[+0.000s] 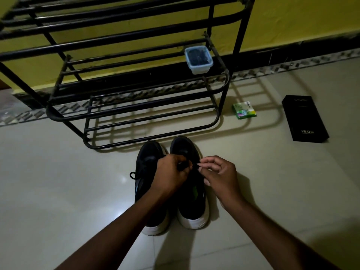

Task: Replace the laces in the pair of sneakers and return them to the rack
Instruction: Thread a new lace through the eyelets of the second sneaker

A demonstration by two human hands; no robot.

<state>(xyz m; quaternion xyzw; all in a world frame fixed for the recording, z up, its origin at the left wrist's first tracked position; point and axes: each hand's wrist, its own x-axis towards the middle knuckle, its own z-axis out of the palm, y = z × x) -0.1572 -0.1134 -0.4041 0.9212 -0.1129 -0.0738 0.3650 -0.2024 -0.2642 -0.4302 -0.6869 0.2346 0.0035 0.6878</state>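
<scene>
Two black sneakers with white soles stand side by side on the floor, toes toward the rack: the left sneaker [147, 162] and the right sneaker [191, 201]. A black lace loop [133, 175] hangs off the left sneaker's side. Over the right sneaker's lacing, my left hand [171, 173] is closed on a black lace [183, 165]. My right hand [218, 175] pinches a lace end between thumb and forefinger just beside it. The black metal rack [136, 106] stands right behind the shoes.
A clear plastic tub [198, 59] with dark contents sits on the rack's middle shelf at the right. A small green box [244, 110] and a long black box [304, 118] lie on the pale floor tiles to the right. A yellow wall [292, 18] lies behind the rack.
</scene>
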